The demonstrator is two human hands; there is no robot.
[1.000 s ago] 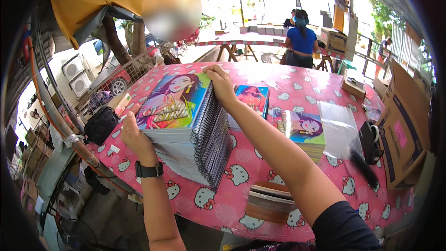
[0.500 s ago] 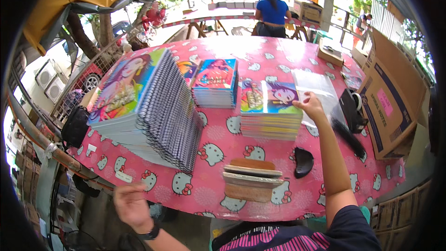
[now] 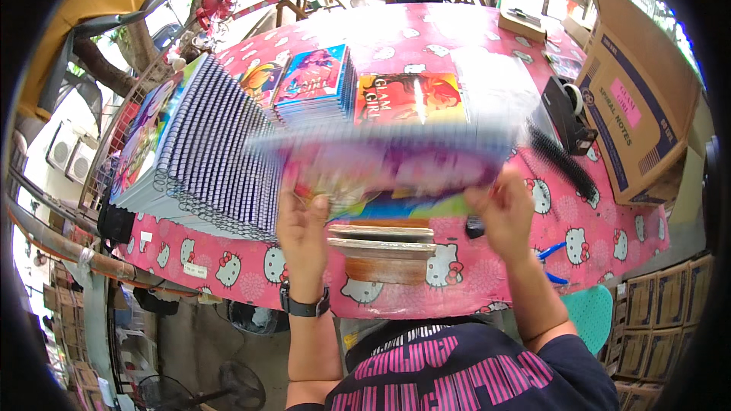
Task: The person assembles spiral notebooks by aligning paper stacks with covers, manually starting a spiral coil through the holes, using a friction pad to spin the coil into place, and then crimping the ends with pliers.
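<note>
So I've got a colourful notebook (image 3: 396, 164) up in front of me, over the near half of the bench (image 3: 495, 293), and it's pretty smeared by motion blur, so I can't tell if it's just one or a few together. It's tilted with the purple, blue and green cover towards me and a greyish edge along the top. My right hand (image 3: 502, 209) is pinching it at the lower right end, thumb against fingers. My left hand (image 3: 303, 224) is at the lower left corner, thumb up, but the blur hides whether it's actually gripping or just touching. There's a dark watch (image 3: 304, 301) on that wrist. Over at the left edge of the bench sits a big leaning stack of spiral notebooks (image 3: 217, 156), coils facing me. Past what I'm holding there's a stack with blue covers (image 3: 314, 76), a yellow-covered notebook (image 3: 261, 80) just left of it, and a red and orange cover (image 3: 409, 99) to its right. Between me and all that, near the middle of the near edge, are some wooden pieces (image 3: 386, 262). Towards the right edge I've got a black tape dispenser (image 3: 563, 114), a black brush (image 3: 563, 164) just beside it, and an open cardboard box (image 3: 636, 99). Some blue tool handles (image 3: 554, 265) poke out by my right wrist, near the bench's near edge.
</note>
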